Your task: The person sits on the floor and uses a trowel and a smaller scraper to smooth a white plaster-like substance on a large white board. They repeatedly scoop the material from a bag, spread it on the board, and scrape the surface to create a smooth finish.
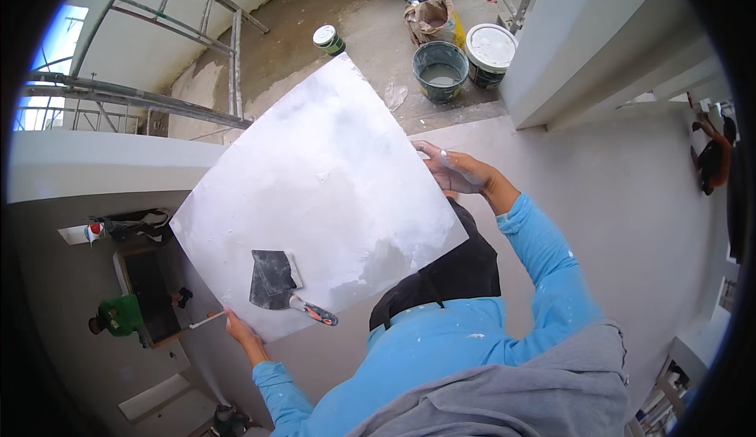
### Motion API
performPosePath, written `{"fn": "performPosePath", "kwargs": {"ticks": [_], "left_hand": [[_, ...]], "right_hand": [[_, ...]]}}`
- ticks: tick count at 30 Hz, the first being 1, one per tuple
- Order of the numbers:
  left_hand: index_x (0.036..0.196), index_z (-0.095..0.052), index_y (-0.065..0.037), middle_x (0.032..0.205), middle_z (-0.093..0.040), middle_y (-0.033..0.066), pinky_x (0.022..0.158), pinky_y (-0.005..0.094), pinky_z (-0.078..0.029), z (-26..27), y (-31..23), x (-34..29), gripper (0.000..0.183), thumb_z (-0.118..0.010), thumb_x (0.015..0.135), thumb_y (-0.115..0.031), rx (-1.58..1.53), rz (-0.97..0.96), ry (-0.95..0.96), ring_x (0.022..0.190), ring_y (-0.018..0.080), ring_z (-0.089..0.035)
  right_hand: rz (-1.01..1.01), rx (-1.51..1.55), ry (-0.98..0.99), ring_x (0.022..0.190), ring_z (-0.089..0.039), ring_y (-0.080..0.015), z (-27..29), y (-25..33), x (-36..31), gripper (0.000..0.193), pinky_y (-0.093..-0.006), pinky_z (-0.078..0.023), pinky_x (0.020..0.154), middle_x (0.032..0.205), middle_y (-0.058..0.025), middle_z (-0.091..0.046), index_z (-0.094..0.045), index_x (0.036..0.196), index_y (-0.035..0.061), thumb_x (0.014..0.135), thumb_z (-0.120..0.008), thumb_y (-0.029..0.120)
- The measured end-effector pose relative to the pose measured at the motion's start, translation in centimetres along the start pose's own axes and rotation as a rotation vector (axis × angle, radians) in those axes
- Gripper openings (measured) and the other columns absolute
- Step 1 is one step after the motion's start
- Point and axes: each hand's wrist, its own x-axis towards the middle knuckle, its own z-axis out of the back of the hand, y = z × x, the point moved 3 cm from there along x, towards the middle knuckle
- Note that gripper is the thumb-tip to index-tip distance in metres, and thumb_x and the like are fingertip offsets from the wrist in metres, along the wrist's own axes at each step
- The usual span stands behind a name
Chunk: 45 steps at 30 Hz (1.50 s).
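A white square board (315, 153) with smears of white and greyish plaster is held level in front of my body. On its near left part lies a wide putty knife (272, 281), its dark blade caked with plaster and its grey-and-orange handle pointing right. My left hand (246, 336) grips the board's near left edge, its fingers partly hidden beneath. At the right edge, my right hand (458, 171), whitened with plaster, holds the board with its fingers along the side. Neither hand touches the putty knife.
Ahead on the floor are an open bucket (441, 73) of greyish mix, a white-lidded bucket (490, 49), a paper sack (431, 18) and a small lidded tub (328, 39). Metal scaffolding (150, 98) stands far left. A person in green (120, 316) is at the left; a wall edge (583, 51) rises right.
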Motion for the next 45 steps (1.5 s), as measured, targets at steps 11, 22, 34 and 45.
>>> {"fn": "performPosePath", "kwargs": {"ticks": [11, 22, 34, 45], "left_hand": [[0.125, -0.064, 0.013, 0.116, -0.072, 0.0178, 0.095, 0.0336, -0.05, -53.7, 7.1, 11.0, 0.055, -0.047, 0.108, -0.036, 0.373, -0.185, 0.382, 0.103, 0.0236, -0.068], [0.129, -0.068, -0.003, 0.127, -0.067, 0.0263, 0.108, 0.0493, -0.042, -117.8, 9.3, 13.8, 0.069, -0.033, 0.102, -0.056, 1.23, -0.518, 0.947, 0.125, 0.0448, -0.059], [0.147, -0.047, 0.005, 0.146, -0.053, 0.0298, 0.116, 0.0414, -0.035, -142.7, 18.5, 12.9, 0.08, -0.036, 0.102, -0.06, 1.0, -0.462, 1.193, 0.137, 0.0419, -0.05], [0.151, -0.044, -0.009, 0.153, -0.043, 0.0222, 0.109, 0.0511, -0.044, -102.2, 23.0, -7.3, 0.063, -0.065, 0.094, -0.027, 1.062, -0.465, 1.457, 0.134, 0.0425, -0.05]], "right_hand": [[-0.233, -0.418, -1.577, 0.134, -0.054, -0.0293, 38.4, -8.5, 5.4, 0.064, -0.037, -0.044, 0.108, 0.141, -0.023, -0.059, -0.053, 0.14, -0.0075, 0.105, -0.052, 0.045], [0.385, 0.406, -2.188, 0.098, -0.062, -0.0183, 64.1, -18.4, 8.4, 0.042, -0.0329, -0.051, 0.091, 0.107, -0.0078, -0.068, -0.067, 0.114, -0.0042, 0.107, -0.052, 0.035], [0.223, 0.553, -2.275, 0.136, -0.048, -0.0285, 73.0, -25.8, 13.3, 0.07, -0.0363, -0.039, 0.112, 0.151, -0.0214, -0.047, -0.038, 0.15, -0.009, 0.106, -0.052, 0.043], [-1.153, -0.911, -1.013, 0.125, -0.058, -0.0435, 66.3, -18.6, 11.8, 0.066, -0.0464, -0.046, 0.107, 0.136, -0.0251, -0.062, -0.051, 0.146, -0.0001, 0.098, -0.058, 0.044]]}}
